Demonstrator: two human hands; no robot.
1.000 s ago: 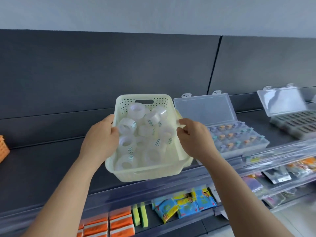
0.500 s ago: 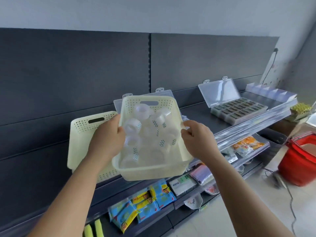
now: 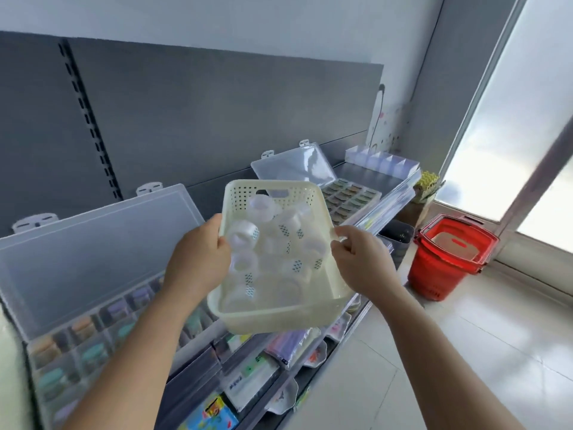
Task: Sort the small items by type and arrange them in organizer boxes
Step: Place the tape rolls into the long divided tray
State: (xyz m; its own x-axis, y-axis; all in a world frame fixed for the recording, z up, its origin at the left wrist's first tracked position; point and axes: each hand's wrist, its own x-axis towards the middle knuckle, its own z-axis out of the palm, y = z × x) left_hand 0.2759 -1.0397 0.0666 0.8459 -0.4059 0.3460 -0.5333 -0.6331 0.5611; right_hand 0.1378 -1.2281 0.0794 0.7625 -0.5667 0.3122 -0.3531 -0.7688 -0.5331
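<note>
Our fingers point(image 3: 347, 240) are curled onto the two long rims of the cream basket point(image 3: 279, 315). The left hand point(image 3: 198, 259) grips the rim at nine o'clock, thumb hooked inside the wall. The right hand point(image 3: 361, 263) pinches the rim at three o'clock. We hold the basket in the air in front of the shelf, tilted, with its far end at twelve o'clock higher than the near end at six.

Loose clear tape rolls point(image 3: 245, 238) lie heaped inside, some touching the left thumb. An open organizer box point(image 3: 93, 243) with filled compartments stands at eight o'clock from the basket, and a second one point(image 3: 350, 197) at one o'clock. A red shopping basket point(image 3: 449, 259) sits on the floor at three o'clock.

We judge the load light. The basket looks like thin plastic, stiffest along its rolled rim and likely to flex in the perforated walls. The rolls are smooth and round, so they should slide toward the low end if we tip further. The opposite rims are the sound places to hold, or the handle slot at twelve o'clock. Each roll is best taken across its outer band.
</note>
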